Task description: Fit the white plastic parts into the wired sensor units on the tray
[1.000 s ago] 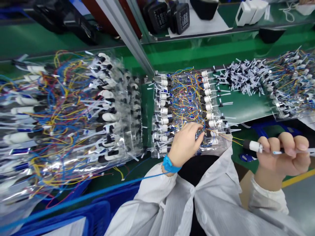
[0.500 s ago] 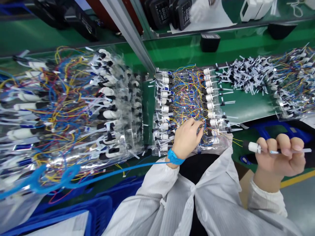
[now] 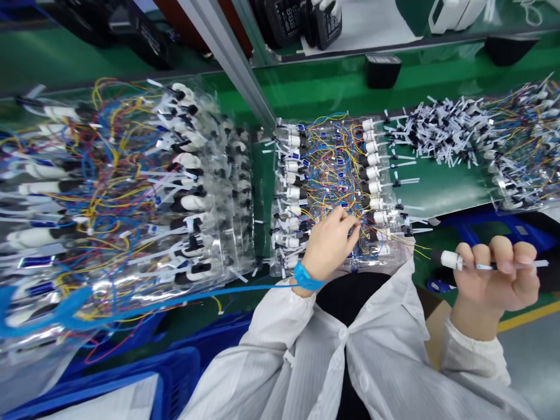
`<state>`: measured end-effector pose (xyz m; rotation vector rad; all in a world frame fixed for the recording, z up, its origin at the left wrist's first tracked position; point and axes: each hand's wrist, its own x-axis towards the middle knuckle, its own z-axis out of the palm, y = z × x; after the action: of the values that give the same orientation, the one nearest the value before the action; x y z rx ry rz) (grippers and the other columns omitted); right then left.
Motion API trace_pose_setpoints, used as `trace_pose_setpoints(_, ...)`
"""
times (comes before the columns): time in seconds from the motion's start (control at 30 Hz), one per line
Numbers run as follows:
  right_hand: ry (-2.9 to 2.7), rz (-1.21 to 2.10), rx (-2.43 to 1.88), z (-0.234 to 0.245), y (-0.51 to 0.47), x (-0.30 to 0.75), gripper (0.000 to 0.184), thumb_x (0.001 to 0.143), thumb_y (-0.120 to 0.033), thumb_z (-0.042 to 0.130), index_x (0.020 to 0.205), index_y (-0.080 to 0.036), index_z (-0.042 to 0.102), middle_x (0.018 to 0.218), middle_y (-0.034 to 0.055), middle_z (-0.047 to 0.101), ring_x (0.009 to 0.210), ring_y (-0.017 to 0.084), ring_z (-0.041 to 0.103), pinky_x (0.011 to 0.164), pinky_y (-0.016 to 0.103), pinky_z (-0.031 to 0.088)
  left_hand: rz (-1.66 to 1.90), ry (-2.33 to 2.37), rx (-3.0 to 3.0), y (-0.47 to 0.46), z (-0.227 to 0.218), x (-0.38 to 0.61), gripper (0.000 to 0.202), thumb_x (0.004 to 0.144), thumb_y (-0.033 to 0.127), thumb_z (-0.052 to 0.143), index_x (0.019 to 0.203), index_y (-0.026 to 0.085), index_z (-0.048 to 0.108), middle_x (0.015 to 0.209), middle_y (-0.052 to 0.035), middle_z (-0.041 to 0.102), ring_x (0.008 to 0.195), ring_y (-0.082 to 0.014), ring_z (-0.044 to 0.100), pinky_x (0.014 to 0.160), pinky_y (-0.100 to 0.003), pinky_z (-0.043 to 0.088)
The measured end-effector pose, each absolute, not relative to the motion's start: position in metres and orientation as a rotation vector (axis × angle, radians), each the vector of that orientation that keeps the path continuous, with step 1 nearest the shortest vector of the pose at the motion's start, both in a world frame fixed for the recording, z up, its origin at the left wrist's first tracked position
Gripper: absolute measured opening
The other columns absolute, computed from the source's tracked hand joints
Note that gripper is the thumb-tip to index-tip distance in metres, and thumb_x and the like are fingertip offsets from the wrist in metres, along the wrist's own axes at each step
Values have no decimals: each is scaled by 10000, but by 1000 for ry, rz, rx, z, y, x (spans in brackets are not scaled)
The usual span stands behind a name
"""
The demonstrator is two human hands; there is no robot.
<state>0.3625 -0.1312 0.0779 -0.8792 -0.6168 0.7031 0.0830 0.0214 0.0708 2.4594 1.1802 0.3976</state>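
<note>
Blue wrist strap [image 3: 305,276] circles the left hand [image 3: 330,248], its curled fingers [image 3: 345,220] down among coloured wires [image 3: 332,192] in a clear plastic bag [image 3: 280,256] on the green bench [image 3: 441,189]; whether they grip anything cannot be told. Just beyond the bag, the right hand [image 3: 494,274] has its fingers [image 3: 501,251] pressed closed, pinching a white-and-black cylindrical part [image 3: 451,260] trailing yellow wires [image 3: 420,252] toward it.
</note>
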Motion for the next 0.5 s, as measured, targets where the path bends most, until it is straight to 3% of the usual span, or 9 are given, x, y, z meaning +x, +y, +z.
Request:
trace_pose_setpoints(0.13, -618, 761, -797, 78, -130, 362, 302, 849, -384, 827, 779, -282, 552, 627, -80, 289, 444, 104, 186, 459, 346, 273, 429, 1046, 2491, 24, 75, 81, 290, 1077, 226, 518, 1301, 227, 701, 1107, -73, 626, 952, -189, 649, 821, -324, 568)
trace_pose_setpoints(0.23, -618, 771, -773, 78, -128, 360, 300, 848, -384, 828, 770, -279, 558, 622, -82, 317, 429, 99, 204, 449, 345, 293, 352, 930, 2573, 25, 77, 86, 315, 1073, 277, 546, 1344, 242, 702, 1118, -84, 608, 986, -217, 636, 839, -357, 566)
trace_pose_setpoints(0.33, -616, 756, -801, 77, -129, 360, 317, 850, -408, 818, 756, -282, 542, 619, -83, 316, 426, 101, 200, 448, 343, 295, 318, 960, 2568, 25, 78, 89, 283, 1063, 348, 589, 1267, 201, 720, 1129, -98, 610, 1008, -234, 631, 874, -380, 564)
trace_pose_setpoints(0.5, -601, 767, -808, 73, -131, 362, 315, 850, -405, 819, 775, -282, 539, 629, -82, 329, 445, 105, 205, 469, 347, 311, 361, 1175, 2496, 30, 76, 84, 369, 1110, 417, 499, 972, 167, 733, 1009, -83, 594, 875, -202, 610, 803, -354, 542)
